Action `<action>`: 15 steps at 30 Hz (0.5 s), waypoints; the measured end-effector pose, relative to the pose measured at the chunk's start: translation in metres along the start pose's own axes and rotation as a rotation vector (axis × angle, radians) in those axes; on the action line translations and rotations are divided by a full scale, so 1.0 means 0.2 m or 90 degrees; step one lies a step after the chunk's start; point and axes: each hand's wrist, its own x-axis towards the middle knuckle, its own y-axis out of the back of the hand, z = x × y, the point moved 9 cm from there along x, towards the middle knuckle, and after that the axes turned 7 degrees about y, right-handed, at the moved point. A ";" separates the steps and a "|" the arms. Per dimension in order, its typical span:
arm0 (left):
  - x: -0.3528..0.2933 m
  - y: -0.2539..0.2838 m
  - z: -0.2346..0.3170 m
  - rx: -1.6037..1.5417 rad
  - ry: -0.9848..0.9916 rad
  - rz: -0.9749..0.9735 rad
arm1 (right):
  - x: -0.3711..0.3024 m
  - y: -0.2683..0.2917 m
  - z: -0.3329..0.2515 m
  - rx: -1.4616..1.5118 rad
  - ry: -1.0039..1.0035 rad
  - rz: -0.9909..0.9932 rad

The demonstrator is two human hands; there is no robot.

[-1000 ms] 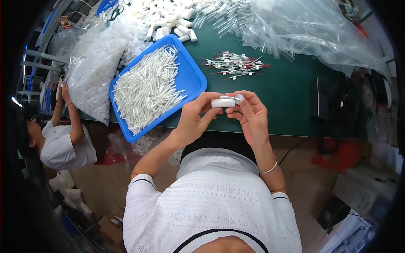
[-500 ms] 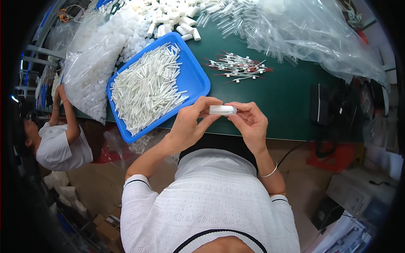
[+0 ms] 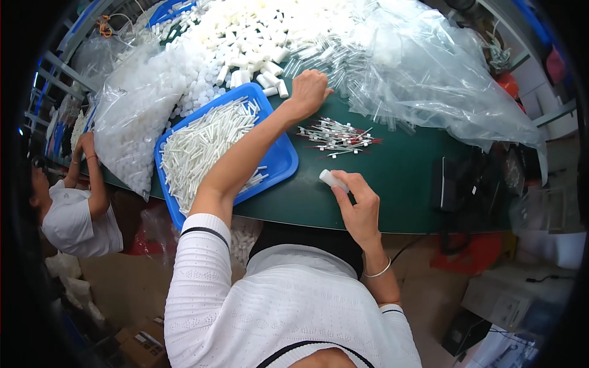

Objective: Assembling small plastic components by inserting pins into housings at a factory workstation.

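The left hand (image 3: 308, 94) hid most of its own fingertips and anything beneath them. The right hand's (image 3: 362, 208) fingers covered one end of the white cylinder (image 3: 329, 178). The left forearm (image 3: 254, 150) blocked part of the blue tray (image 3: 283, 161) and its white sticks (image 3: 202, 147). Far off, glare blurred many white pieces (image 3: 264, 21), and the edge cropped the clear bag (image 3: 423, 80).

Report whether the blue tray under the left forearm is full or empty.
Partly filled: white sticks cover much of the blue tray, but its right side shows bare blue.

Smooth matt cylinder (image 3: 332, 179), glossy plastic bag (image 3: 445, 80)
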 end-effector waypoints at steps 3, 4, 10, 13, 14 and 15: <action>0.00 0.01 -0.03 0.042 -0.007 0.015 | -0.01 0.02 0.00 -0.018 -0.032 -0.018; -0.04 0.06 -0.04 0.029 -0.027 0.040 | -0.01 0.04 0.01 -0.023 -0.028 -0.018; -0.57 0.20 -0.05 -0.814 0.174 -0.350 | 0.03 0.13 0.10 0.143 -0.056 0.033; -0.86 0.32 0.17 -0.813 0.108 -0.492 | 0.05 0.07 0.05 0.184 -0.042 0.000; -0.91 0.31 0.20 -0.796 0.108 -0.543 | 0.05 0.05 0.03 0.186 -0.030 -0.029; -0.94 0.31 0.21 -0.796 0.109 -0.548 | 0.04 0.04 0.02 0.181 -0.016 -0.032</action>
